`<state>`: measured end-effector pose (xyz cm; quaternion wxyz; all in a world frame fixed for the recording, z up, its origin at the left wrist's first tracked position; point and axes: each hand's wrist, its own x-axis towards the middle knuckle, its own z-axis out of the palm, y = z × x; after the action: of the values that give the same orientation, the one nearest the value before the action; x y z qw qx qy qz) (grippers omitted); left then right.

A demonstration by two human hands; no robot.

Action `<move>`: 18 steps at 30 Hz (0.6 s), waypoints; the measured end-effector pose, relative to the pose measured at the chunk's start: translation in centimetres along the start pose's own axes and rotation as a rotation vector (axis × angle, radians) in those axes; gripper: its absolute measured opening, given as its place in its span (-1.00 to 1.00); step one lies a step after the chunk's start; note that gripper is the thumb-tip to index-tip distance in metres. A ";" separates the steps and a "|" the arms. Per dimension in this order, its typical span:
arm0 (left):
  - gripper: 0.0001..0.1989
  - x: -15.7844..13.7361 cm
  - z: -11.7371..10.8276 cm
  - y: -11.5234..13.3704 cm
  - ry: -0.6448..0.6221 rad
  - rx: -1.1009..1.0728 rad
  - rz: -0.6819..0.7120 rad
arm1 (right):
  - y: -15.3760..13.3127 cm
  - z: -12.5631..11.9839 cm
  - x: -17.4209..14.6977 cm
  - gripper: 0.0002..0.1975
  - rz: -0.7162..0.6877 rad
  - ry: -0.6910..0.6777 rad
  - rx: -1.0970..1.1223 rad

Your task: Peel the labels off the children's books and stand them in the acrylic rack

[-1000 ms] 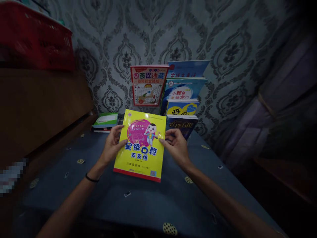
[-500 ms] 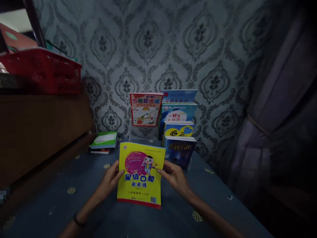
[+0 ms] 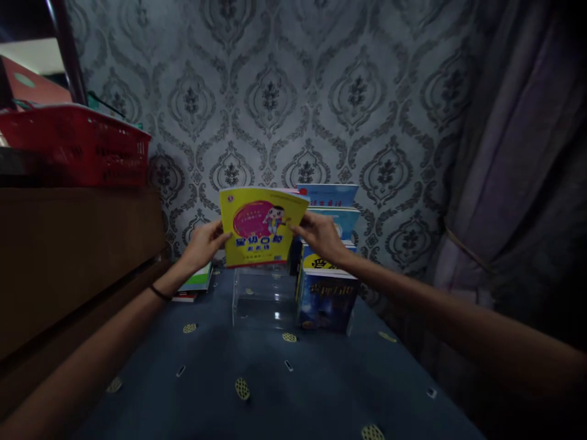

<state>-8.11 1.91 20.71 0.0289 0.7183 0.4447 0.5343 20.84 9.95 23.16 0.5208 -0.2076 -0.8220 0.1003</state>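
The yellow book (image 3: pixel 257 227) is up in the air over the clear stand (image 3: pixel 263 302), cover facing us, its top edge bowed a little. The left hand (image 3: pixel 204 245) pinches its left edge, thumb on the cover; the right hand (image 3: pixel 324 237) grips the right edge the same way. Just right of the stand's bare near part, a dark blue book (image 3: pixel 328 302) stands nearest in a row of books. Far left on the table (image 3: pixel 206 397), I see a green book (image 3: pixel 198 280), partly behind the left wrist.
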 end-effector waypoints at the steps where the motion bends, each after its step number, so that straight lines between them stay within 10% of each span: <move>1: -0.73 1.2 -0.2 0.3 0.028 -0.001 0.023 | 0.0 -0.5 1.4 -0.78 -0.026 0.022 -0.037; 18: -0.79 8.8 1.0 -0.2 0.211 -0.027 0.201 | 1.2 -2.5 6.7 -0.85 -0.198 0.198 -0.354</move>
<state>-7.13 8.38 26.71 -0.0622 0.6986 0.3639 0.6129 20.92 13.89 29.28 0.5617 -0.2230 -0.7879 -0.1182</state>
